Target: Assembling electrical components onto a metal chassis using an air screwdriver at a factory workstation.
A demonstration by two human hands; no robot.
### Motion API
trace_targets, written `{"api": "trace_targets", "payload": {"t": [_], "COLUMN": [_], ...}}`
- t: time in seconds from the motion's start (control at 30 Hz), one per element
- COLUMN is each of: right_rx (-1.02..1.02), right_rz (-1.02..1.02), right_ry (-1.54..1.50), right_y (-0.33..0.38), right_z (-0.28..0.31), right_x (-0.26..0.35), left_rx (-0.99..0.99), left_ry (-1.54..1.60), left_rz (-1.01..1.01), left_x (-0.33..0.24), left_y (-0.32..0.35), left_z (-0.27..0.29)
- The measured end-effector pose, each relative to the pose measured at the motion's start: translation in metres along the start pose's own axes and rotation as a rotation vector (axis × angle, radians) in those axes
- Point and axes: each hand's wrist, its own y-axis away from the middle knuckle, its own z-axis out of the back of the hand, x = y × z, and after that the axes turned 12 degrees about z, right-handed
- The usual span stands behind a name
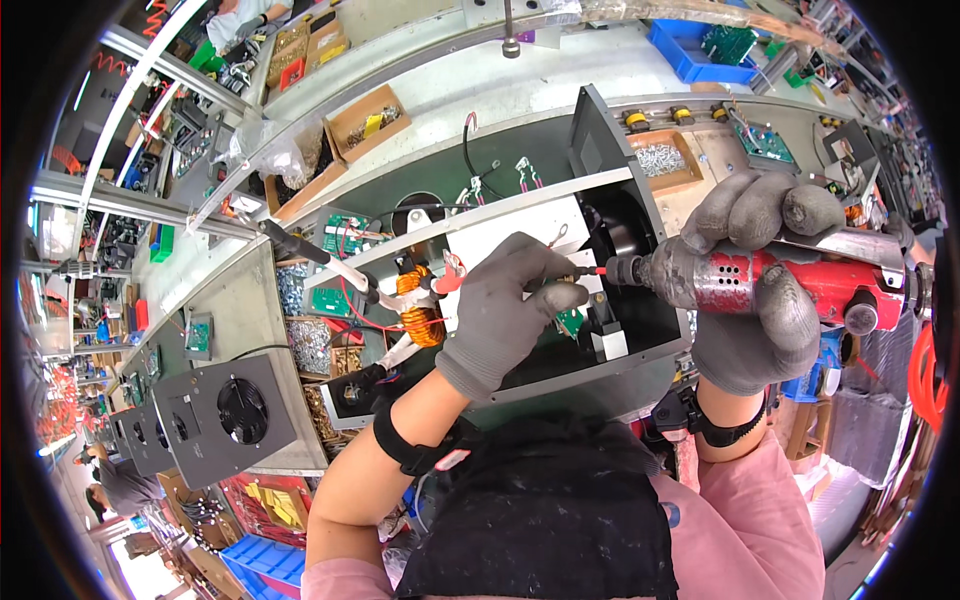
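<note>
My gloved right hand [748, 352] is wrapped round a worn red power screwdriver [728, 284], held sideways with its bit pointing left. The bit reaches to the fingertips of my gloved left hand [500, 315]. Its thumb and fingers are pinched together there, and what lies between them is too small to make out. Both hands are over an open dark-grey metal case [560, 382]. Inside the case are a white panel [520, 222], copper-wound coils [422, 326], red wires and a small green circuit board [570, 322], partly hidden by my left hand.
Beyond the case, a tray of screws [660, 160] and a cardboard box of small parts [368, 122] stand on the bench. A grey panel with a round fan [242, 410] is at left. A blue bin [700, 55] is at the far right. An orange hose [928, 380] hangs at right.
</note>
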Motion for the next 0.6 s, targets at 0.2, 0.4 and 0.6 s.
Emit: {"api": "trace_targets", "payload": {"t": [0.2, 0.4, 0.6], "right_rx": [0.026, 0.054, 0.084], "right_rz": [-0.036, -0.031, -0.016], "right_ry": [-0.121, -0.161, -0.147], "right_y": [0.003, 0.002, 0.004], "right_z": [-0.001, -0.005, -0.005], "right_x": [0.007, 0.003, 0.002], "left_rx": [0.118, 0.211, 0.245], "left_ry": [0.315, 0.467, 0.458], "left_rz": [0.106, 0.241, 0.354], "left_x": [0.007, 0.004, -0.013], "left_y": [0.01, 0.015, 0.016], "left_z": [0.003, -0.001, 0.004]}}
